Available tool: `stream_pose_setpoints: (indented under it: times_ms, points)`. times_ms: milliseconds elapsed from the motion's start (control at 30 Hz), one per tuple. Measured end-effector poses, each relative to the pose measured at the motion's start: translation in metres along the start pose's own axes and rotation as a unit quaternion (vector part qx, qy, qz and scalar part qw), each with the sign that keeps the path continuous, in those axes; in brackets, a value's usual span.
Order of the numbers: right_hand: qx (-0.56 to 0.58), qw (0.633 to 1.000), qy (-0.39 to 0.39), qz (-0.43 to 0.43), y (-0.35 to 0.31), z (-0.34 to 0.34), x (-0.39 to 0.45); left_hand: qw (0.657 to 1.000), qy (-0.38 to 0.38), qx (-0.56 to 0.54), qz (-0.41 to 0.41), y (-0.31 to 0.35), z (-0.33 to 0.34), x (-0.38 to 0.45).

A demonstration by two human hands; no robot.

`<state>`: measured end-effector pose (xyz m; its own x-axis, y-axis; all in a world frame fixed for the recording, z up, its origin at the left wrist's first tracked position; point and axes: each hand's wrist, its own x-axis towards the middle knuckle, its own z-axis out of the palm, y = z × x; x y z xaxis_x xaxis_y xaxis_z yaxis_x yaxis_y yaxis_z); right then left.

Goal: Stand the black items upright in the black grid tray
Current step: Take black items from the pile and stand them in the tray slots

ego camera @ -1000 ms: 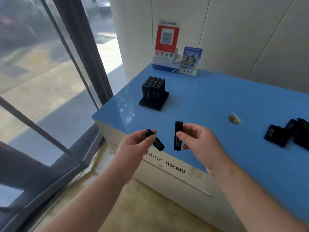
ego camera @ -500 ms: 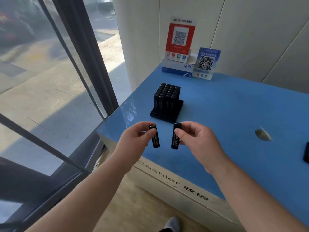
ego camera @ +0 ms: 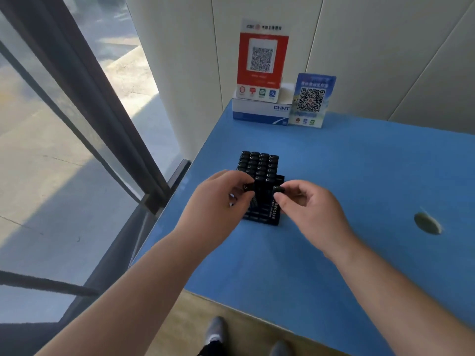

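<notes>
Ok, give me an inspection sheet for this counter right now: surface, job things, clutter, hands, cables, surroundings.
Surface: blue counter, round hole at right.
Job things: black grid tray near the left edge, mostly filled with upright black items; one more black item in each hand at the tray's near row.
Clutter: red QR sign on a white and blue box, blue QR card, all at the back.
Hands: left hand grips left item; right hand pinches right item.
Cables: nothing seen.
Surroundings: window at left, white panelled wall behind.
</notes>
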<state>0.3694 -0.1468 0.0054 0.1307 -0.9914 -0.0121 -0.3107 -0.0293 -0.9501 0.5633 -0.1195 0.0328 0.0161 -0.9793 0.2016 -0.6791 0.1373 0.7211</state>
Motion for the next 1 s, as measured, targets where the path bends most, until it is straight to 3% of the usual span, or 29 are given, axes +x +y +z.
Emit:
stream_pose_setpoints:
  times_ms: [433, 1000]
  points:
    - [-0.061, 0.99, 0.123, -0.023, -0.002, 0.024, 0.013, 0.963, -0.089, 0.086, 0.239, -0.051, 0.014, 0.064]
    - [-0.18, 0.969, 0.166, -0.029, 0.018, 0.045, 0.015, 0.954, -0.039, 0.091, 0.282, -0.07, 0.025, 0.064]
